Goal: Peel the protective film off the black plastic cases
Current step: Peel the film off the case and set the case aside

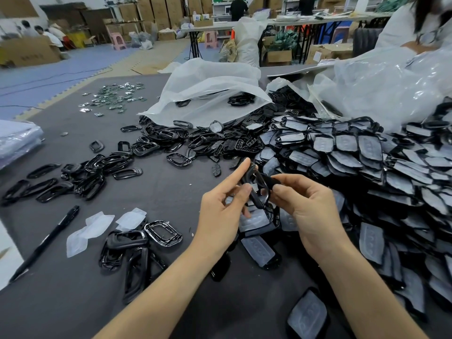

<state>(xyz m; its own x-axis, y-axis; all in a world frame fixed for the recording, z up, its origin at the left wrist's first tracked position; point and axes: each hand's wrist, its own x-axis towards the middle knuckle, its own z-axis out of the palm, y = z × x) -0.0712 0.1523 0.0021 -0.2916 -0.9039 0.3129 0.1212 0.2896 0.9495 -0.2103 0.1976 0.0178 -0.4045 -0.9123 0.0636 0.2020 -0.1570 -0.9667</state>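
Closest to the camera: a covered case lies flat on the grey table, with milky film still over its face.
Left hand: index finger points straight up along the black case, while the thumb and the other fingers curl in and grip its lower part.
Right hand: thumb and forefinger pinch the same case from the right side, and the rest of the fingers are loosely bent.
Black case: held up off the table between both hands, tilted and edge-on. Can't tell from this angle whether film is still on it.
Under the hands: a few more filmed cases lie face up.
Left of the hands: a small heap of bare frames, with loose film pieces just beside it.
Pen: black, lying at a slant near the left edge.
Right side: a huge pile of cases, mostly with film showing, spread like roof tiles.
Middle left: another scatter of glossy rings.
Further back: a white plastic bag slumped open, with a few black parts on it.
Far left of the table: small silvery-green bits, too small to identify.
Background: cardboard boxes and other people at tables.
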